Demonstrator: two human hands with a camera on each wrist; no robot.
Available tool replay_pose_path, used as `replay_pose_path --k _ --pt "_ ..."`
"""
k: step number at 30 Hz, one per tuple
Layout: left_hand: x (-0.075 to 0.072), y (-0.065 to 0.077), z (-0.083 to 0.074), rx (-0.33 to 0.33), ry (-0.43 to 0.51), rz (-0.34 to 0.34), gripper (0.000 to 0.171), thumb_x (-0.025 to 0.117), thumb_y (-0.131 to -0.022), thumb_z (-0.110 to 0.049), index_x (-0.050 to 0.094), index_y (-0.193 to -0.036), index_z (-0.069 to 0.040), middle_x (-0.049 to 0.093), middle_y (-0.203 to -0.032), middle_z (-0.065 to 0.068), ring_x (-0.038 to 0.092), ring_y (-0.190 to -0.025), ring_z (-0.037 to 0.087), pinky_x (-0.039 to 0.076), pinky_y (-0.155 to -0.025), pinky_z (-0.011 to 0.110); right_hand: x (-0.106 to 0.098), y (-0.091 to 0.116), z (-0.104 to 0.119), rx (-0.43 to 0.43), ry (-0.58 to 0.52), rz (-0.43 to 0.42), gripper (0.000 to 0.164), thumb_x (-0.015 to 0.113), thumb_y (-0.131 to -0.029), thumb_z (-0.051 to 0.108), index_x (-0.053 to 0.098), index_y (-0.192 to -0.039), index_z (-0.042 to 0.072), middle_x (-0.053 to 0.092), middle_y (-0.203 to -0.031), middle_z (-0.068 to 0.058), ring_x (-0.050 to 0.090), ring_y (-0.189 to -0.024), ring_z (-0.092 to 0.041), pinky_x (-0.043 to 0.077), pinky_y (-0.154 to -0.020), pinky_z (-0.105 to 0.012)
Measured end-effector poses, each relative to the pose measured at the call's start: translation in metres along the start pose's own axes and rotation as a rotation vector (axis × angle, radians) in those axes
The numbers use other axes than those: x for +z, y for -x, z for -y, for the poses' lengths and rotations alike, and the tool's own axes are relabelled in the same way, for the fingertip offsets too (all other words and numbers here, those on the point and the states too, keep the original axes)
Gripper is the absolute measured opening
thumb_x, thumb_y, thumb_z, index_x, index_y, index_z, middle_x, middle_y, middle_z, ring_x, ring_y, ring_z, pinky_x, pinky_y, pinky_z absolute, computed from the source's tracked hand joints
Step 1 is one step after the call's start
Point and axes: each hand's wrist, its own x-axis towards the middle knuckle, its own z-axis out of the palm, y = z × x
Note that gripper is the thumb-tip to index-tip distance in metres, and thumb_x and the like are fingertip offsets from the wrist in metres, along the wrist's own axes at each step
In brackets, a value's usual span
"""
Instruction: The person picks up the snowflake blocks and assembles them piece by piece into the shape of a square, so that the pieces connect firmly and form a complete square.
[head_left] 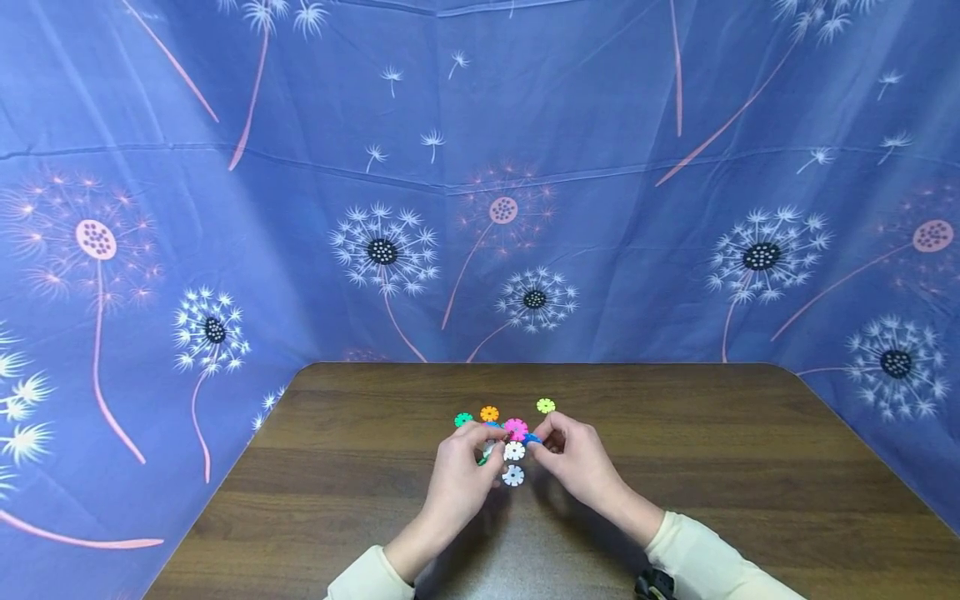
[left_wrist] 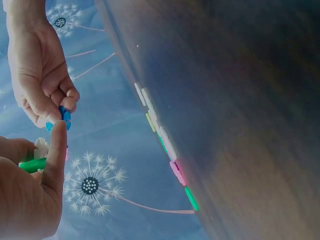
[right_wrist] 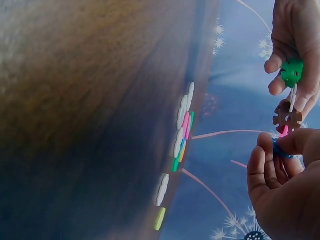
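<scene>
Above the table [head_left: 750,483], the left hand [head_left: 463,468] pinches a green disc [right_wrist: 292,71], the right hand [head_left: 581,461] a blue disc [right_wrist: 283,149]. Slots should meet squarely before a gentle push; whether blue already touches the pink disc [right_wrist: 284,131] is unclear.

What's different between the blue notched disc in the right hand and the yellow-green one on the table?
Colour: the blue notched disc is a strong blue; the yellow-green notched disc is pale and bright.
Place: the right hand pinches the blue one above the table, while the yellow-green one lies flat on it.
View: the hand partly covers the blue one; the yellow-green one shows whole from the head camera.
Both have notched rims.
</scene>
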Motion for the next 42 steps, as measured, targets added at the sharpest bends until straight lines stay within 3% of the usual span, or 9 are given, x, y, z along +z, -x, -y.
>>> replay_pose_path --k 4,9,15,19,22,25,31,35,42 --pt "0.002 0.002 0.001 0.014 -0.004 0.022 0.015 0.067 -0.092 0.006 0.073 -0.106 0.005 0.067 -0.099 0.008 0.068 -0.061 0.011 0.057 -0.052 0.024 0.000 0.002 -0.002 -0.011 0.005 -0.005 0.022 0.078 -0.084 -0.003 0.065 -0.082 0.015 0.063 -0.071 0.011 0.057 -0.065 -0.006 0.049 -0.058 -0.023" --pt "0.003 0.005 0.001 0.037 0.000 0.031 0.014 0.066 -0.094 0.005 0.072 -0.106 0.006 0.067 -0.098 0.006 0.070 -0.067 0.017 0.059 -0.056 0.029 0.001 0.003 -0.003 -0.062 -0.009 -0.019 0.019 0.077 -0.085 -0.004 0.066 -0.083 0.012 0.064 -0.071 0.006 0.056 -0.065 -0.005 0.048 -0.058 -0.023" --pt "0.005 0.010 0.000 0.167 -0.195 -0.018 0.017 0.070 -0.089 0.006 0.075 -0.104 0.000 0.072 -0.099 0.001 0.069 -0.089 0.016 0.057 -0.079 0.029 0.001 0.003 -0.005 -0.170 0.038 -0.027 0.021 0.078 -0.083 -0.005 0.068 -0.082 0.013 0.063 -0.074 0.010 0.055 -0.069 -0.004 0.051 -0.060 -0.030" --pt "0.004 0.011 -0.001 0.180 -0.231 -0.033 0.018 0.073 -0.088 0.001 0.075 -0.106 -0.003 0.072 -0.099 0.000 0.066 -0.087 0.014 0.056 -0.078 0.032 -0.001 0.002 -0.006 -0.182 0.033 0.001 0.021 0.079 -0.084 -0.004 0.067 -0.083 0.014 0.064 -0.075 0.010 0.056 -0.068 -0.003 0.051 -0.059 -0.027" --pt "-0.002 0.009 -0.002 0.113 -0.178 0.016 0.021 0.076 -0.091 -0.012 0.074 -0.111 -0.009 0.070 -0.101 -0.002 0.064 -0.087 0.012 0.055 -0.076 0.031 -0.004 0.000 -0.005 -0.157 0.013 0.051 0.019 0.078 -0.086 -0.002 0.067 -0.085 0.013 0.064 -0.074 0.008 0.057 -0.067 -0.004 0.050 -0.058 -0.023" --pt "-0.011 0.003 -0.005 -0.006 -0.075 0.066 0.026 0.072 -0.095 -0.026 0.072 -0.116 -0.011 0.069 -0.102 -0.002 0.066 -0.089 0.016 0.055 -0.074 0.030 -0.008 -0.002 -0.003 -0.143 0.005 0.106 0.018 0.077 -0.086 -0.002 0.066 -0.084 0.013 0.063 -0.074 0.008 0.058 -0.066 -0.004 0.050 -0.058 -0.023" --pt "-0.023 -0.006 -0.005 -0.193 0.060 0.177 0.020 0.068 -0.097 -0.016 0.068 -0.114 -0.005 0.067 -0.092 0.005 0.068 -0.078 0.026 0.059 -0.057 0.038 -0.010 -0.003 0.003 -0.144 -0.028 0.213 0.017 0.078 -0.087 0.003 0.066 -0.084 0.015 0.064 -0.077 0.008 0.059 -0.069 -0.005 0.052 -0.061 -0.025" --pt "-0.021 -0.004 -0.003 -0.233 0.103 0.249 0.014 0.069 -0.094 -0.007 0.069 -0.106 0.001 0.066 -0.078 0.005 0.066 -0.065 0.027 0.060 -0.057 0.043 -0.006 -0.004 0.005 -0.126 -0.046 0.282 0.017 0.079 -0.088 0.006 0.066 -0.084 0.016 0.065 -0.077 0.009 0.060 -0.070 -0.006 0.053 -0.063 -0.025" --pt "-0.023 -0.002 0.000 -0.290 0.216 0.235 0.017 0.067 -0.093 0.000 0.070 -0.109 0.007 0.064 -0.073 0.006 0.061 -0.059 0.014 0.060 -0.058 0.042 -0.005 -0.011 0.002 -0.136 -0.026 0.375 0.017 0.079 -0.087 0.006 0.066 -0.090 0.016 0.063 -0.080 0.010 0.060 -0.073 -0.006 0.054 -0.065 -0.027"
